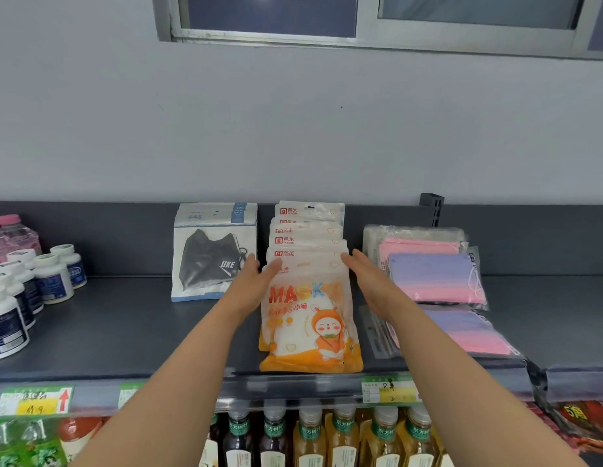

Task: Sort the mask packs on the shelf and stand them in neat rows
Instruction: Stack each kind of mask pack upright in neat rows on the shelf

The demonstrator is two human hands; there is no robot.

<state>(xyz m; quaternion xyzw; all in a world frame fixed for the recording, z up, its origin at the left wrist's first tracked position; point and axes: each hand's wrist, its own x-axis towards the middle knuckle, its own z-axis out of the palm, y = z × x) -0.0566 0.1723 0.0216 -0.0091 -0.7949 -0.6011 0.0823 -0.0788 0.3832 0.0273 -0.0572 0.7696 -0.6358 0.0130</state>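
Hands bracket the row of orange rabbit mask packs [308, 281] mid-shelf [124, 325]: the left hand [251, 284] lies flat and open against the row's left edge, the right hand [371, 281] likewise open against its right. Neither grips anything; the two-sided press looks meant to square the leaning packs between the black mask packs [214, 254] and the pink-and-purple mask bundles [435, 274].

This is a small shop, probably a convenience store. A dark grey retail shelf [124, 332] carries goods in groups: hanging-hole mask packs [308, 291], white pill bottles [54, 278] and pink-capped bottles [10, 230]. Price labels [35, 399] with handwritten figures sit in the rail along the shelf edge, and a lower tier holds a row of bottled drinks [344, 439]. The label text is too blurred to read.
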